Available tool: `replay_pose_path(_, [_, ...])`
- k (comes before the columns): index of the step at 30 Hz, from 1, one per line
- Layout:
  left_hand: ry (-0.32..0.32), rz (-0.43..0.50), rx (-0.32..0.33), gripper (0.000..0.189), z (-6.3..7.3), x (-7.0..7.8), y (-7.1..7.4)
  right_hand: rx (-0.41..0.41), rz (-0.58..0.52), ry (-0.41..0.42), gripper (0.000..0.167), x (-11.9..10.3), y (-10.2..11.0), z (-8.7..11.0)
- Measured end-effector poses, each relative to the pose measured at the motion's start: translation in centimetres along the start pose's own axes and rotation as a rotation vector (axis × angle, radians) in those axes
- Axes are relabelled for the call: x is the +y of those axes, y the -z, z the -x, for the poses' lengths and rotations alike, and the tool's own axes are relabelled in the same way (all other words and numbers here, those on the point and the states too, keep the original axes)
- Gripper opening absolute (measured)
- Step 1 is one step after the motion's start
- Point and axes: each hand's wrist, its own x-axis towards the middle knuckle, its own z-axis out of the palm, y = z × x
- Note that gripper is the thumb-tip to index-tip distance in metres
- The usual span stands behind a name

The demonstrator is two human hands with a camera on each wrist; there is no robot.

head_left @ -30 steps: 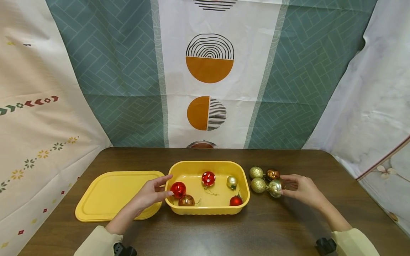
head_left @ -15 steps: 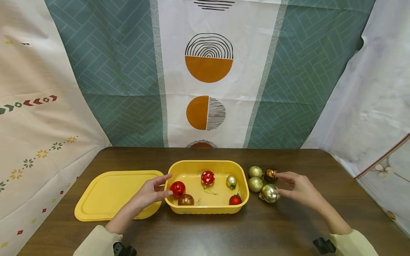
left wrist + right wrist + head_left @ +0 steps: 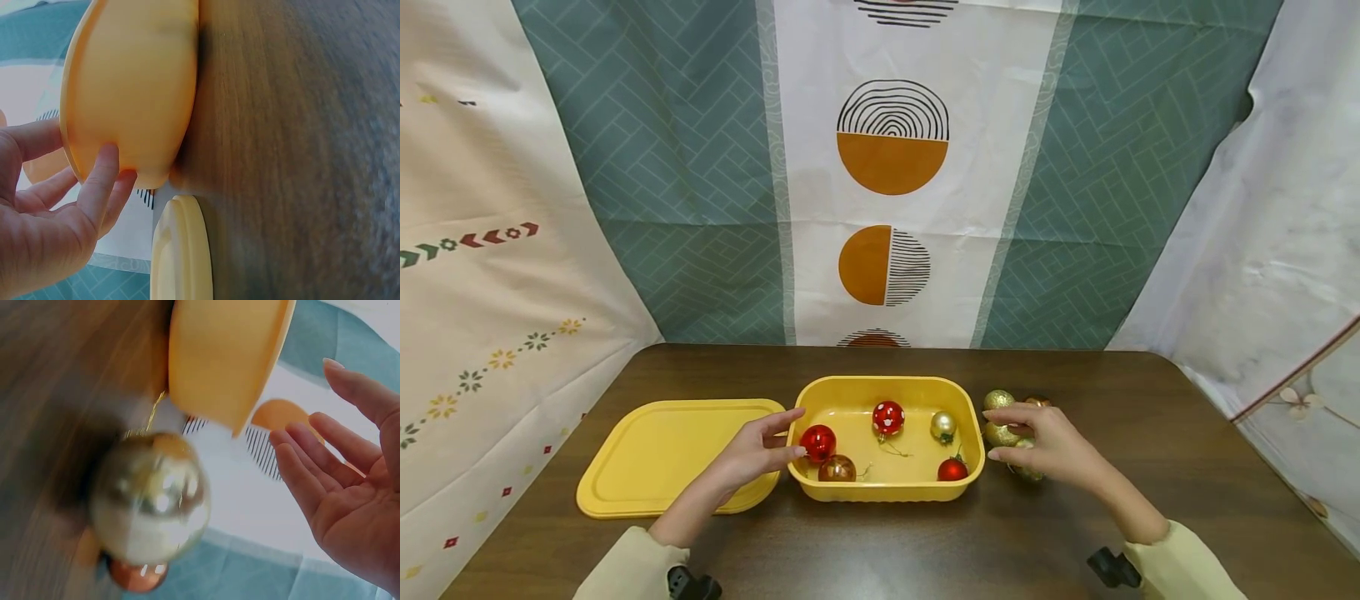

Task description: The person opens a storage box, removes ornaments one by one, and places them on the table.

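A yellow plastic bin stands mid-table, holding several baubles: a shiny red one, a red one with white dots, a small gold one and others. My left hand is at its left end; in the left wrist view the spread fingers lie against the outer wall and rim. My right hand, with nothing in it, hovers by the bin's right end, fingers extended. Beneath it are two glittery gold baubles, a partly hidden shiny gold bauble and a copper one.
The bin's flat yellow lid lies on the brown table, left of the bin. A patterned cloth hangs behind the table's far edge, with pale cloths at both sides.
My right hand has moved left, from beside the gold and copper baubles to over them, near the bin. The shiny gold bauble has shifted left and towards me. My left hand stays put.
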Motion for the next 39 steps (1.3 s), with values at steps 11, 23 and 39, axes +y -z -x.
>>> replay_pose_path(11, [-0.001,-0.008,-0.002,0.06,0.0,0.1,0.1,-0.091,-0.004,0.06,0.041,-2.3,-3.1,-2.7])
replay_pose_path(23, [0.014,-0.002,0.005,0.06,0.1,0.2,0.0,-0.14,-0.034,0.187,0.036,-5.0,-7.8,-5.9])
replay_pose_path(39, [0.0,0.002,-0.013,0.06,0.1,0.2,0.0,-0.2,-0.157,0.039,0.036,-6.5,-11.3,-8.8])
